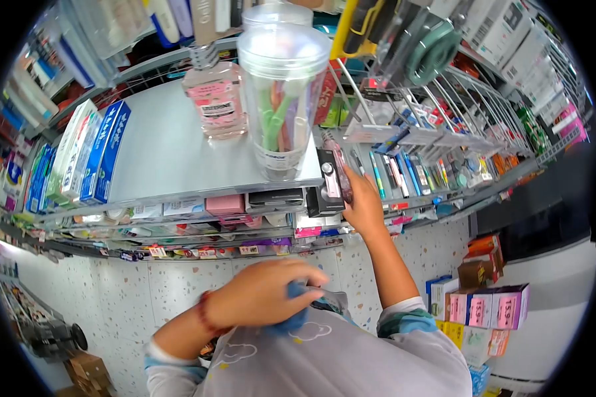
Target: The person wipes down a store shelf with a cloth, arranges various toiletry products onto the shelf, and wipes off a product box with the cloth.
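Shop: stocked shelves (155,149), price labels (508,309)

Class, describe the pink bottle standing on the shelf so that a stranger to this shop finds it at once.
Start with the broad grey shelf top in the picture's upper left. Near its right end stands a tall clear container; the bottle is just left of it. Unlike that container, which holds green and other coloured items, it has a narrow neck and a pink body.

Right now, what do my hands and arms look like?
Your left hand and right hand wear no gloves. A red bracelet circles the left wrist; none shows on the right. Your grey sleeves have pale edges and bluish bands.
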### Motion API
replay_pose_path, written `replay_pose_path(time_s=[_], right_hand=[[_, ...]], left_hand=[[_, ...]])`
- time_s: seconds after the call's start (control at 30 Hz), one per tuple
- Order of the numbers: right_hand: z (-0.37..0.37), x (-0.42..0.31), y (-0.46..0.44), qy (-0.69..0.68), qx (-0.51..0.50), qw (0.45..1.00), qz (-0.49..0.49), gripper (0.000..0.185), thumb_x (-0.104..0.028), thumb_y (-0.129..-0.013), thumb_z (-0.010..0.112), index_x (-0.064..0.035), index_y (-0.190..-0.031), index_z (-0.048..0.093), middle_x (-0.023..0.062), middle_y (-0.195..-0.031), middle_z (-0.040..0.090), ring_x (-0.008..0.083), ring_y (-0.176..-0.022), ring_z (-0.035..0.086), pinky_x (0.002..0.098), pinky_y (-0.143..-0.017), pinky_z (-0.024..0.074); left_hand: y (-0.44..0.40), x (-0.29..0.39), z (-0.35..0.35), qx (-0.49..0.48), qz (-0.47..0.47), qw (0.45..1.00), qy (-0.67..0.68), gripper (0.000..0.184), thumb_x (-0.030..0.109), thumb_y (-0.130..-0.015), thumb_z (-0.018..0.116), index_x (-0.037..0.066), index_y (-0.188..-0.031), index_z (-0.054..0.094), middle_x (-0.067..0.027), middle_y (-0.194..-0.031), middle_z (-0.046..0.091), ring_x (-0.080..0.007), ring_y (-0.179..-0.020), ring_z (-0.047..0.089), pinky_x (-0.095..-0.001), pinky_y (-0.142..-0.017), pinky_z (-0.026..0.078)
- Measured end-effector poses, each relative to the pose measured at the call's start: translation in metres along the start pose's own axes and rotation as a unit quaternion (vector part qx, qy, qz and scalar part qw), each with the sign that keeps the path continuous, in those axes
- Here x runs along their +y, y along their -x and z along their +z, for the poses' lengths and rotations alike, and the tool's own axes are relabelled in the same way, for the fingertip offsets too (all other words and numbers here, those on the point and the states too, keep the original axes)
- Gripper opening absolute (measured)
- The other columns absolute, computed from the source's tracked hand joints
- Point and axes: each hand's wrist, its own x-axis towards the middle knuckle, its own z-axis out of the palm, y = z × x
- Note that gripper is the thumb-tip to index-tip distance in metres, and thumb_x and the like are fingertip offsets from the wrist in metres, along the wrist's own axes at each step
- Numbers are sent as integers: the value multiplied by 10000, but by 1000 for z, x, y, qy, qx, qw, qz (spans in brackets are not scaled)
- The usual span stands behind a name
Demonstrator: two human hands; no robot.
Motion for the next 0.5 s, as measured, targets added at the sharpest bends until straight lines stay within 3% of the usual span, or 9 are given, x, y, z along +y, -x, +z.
replay_pose_path(time_s=[0.03,0.07,0.13,0.17,0.23,0.3,0.4,0.47,0.5], right_hand=[[1,1,0,17,51,998,-33,589,-121,-808,732,-30,-1361,549,205,-1186,676,395,-1087,639,503,-1072,441],[3,1,1,16,49,998,-43,589,-121,-808,732,-30,-1361,549,205,-1186,676,395,-1087,639,503,-1072,441],[9,1,3,-86,108,984,112,540,-107,-830,742,-37,-1335,564,192,-1122,686,308,-987,702,407,-913,537],[8,4,5,-118,149,976,110,444,-121,-877,730,-16,-1283,585,151,-1075,701,231,-883,719,345,-755,559],[-2,2,15,-145,167,967,125,447,-106,-884,721,-9,-1294,574,156,-1084,688,222,-883,707,345,-757,557],[-13,-3,29,-173,186,956,145,450,-90,-890,712,-1,-1305,562,162,-1092,674,212,-884,695,345,-759,554],[-33,-13,60,-272,201,923,183,453,-54,-931,672,5,-1346,502,144,-1127,637,184,-860,686,329,-734,573],[-47,-21,74,-397,201,876,187,481,-31,-958,628,7,-1393,426,142,-1152,602,181,-812,684,329,-704,596],[-52,-24,81,-391,211,878,179,495,-26,-965,606,3,-1410,390,145,-1142,599,178,-778,681,346,-675,609]], left_hand=[[-21,-22,19,5,27,1000,12,276,204,-922,726,92,-1173,712,-112,-1083,736,-270,-991,703,-346,-889,540],[-43,-40,36,11,23,998,54,308,205,-927,717,79,-1206,691,-114,-1105,735,-266,-1015,701,-353,-909,534],[-79,-66,52,26,21,995,94,340,206,-932,707,66,-1239,670,-117,-1128,733,-263,-1039,699,-360,-929,527],[-94,-76,54,52,-20,993,102,372,200,-930,705,51,-1265,646,-125,-1139,732,-256,-1054,699,-361,-935,526],[-110,-86,58,84,-61,989,108,405,194,-928,703,36,-1291,623,-132,-1151,730,-249,-1069,698,-361,-941,524],[-116,-92,62,129,-50,989,57,468,247,-898,713,44,-1306,605,-143,-1119,737,-305,-1016,710,-390,-880,542],[-128,-115,72,150,-10,987,61,453,237,-898,711,62,-1300,601,-137,-1121,736,-314,-991,713,-385,-866,543],[-127,-104,66,152,-30,985,74,426,235,-895,710,69,-1274,608,-132,-1125,734,-313,-969,714,-389,-846,543],[-129,-103,65,144,-50,985,77,422,218,-902,705,60,-1279,603,-128,-1133,736,-283,-1013,709,-374,-881,535]])
